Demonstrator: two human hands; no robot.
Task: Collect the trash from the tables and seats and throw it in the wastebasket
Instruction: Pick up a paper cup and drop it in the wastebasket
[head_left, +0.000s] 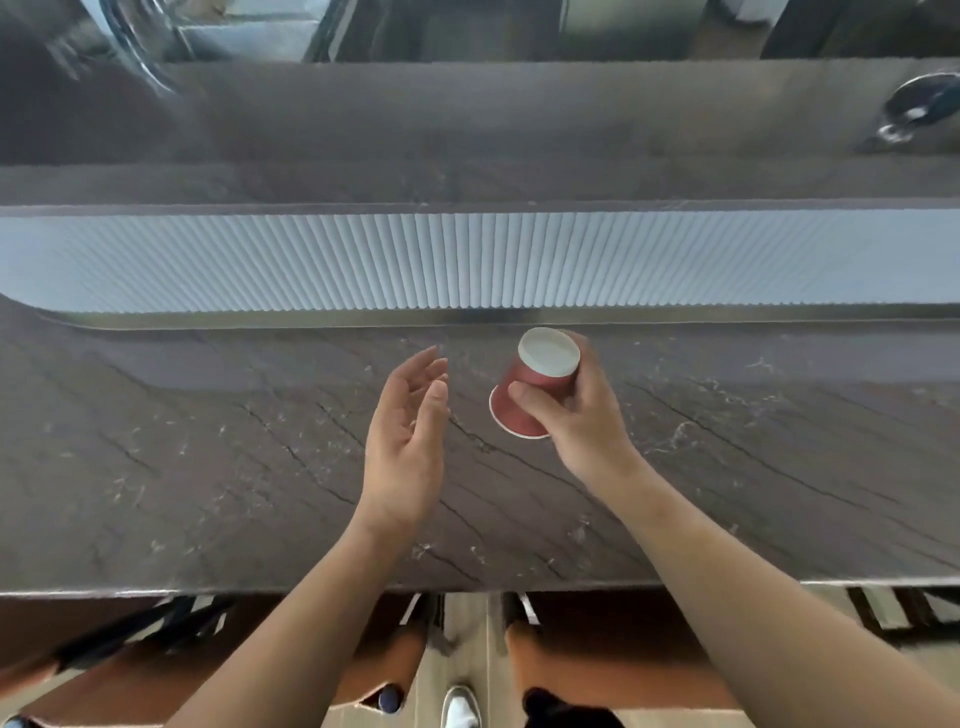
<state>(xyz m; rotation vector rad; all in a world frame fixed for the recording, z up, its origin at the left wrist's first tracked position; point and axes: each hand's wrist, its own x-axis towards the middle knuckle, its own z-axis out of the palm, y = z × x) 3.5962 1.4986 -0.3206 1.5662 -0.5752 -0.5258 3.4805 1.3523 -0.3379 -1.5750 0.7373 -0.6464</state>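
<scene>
Red cup (511, 410): held in the right hand over the middle of the table. It is tipped so its white base faces up and away, and its white-edged rim points down toward the left hand. Its mouth and inside are turned out of sight. Whether the rim touches the tabletop cannot be told.
Table (208, 467): dark stone-like top with pale veins, spanning the whole view, with both ends cut off by the frame.
Ribbed panel (467, 260): pale fluted strip along the table's far side, cut off at both ends. Everything beyond it is smeared.
Seats (597, 665): brown with dark frames, under the table's near edge, mostly hidden by the tabletop and forearms.
Right hand (587, 421): thumb laid across the cup's red side, with the fingers wrapped round the far side and largely hidden behind it.
Left hand (405, 441): just beside the cup but apart from it, palm turned toward it. The fingers are relaxed and nearly straight, holding nothing.
Shiny dark object (919, 104): upper right corner, too blurred to identify.
Shoes (460, 709): one white and one dark, at the bottom edge between the seats, cut off.
</scene>
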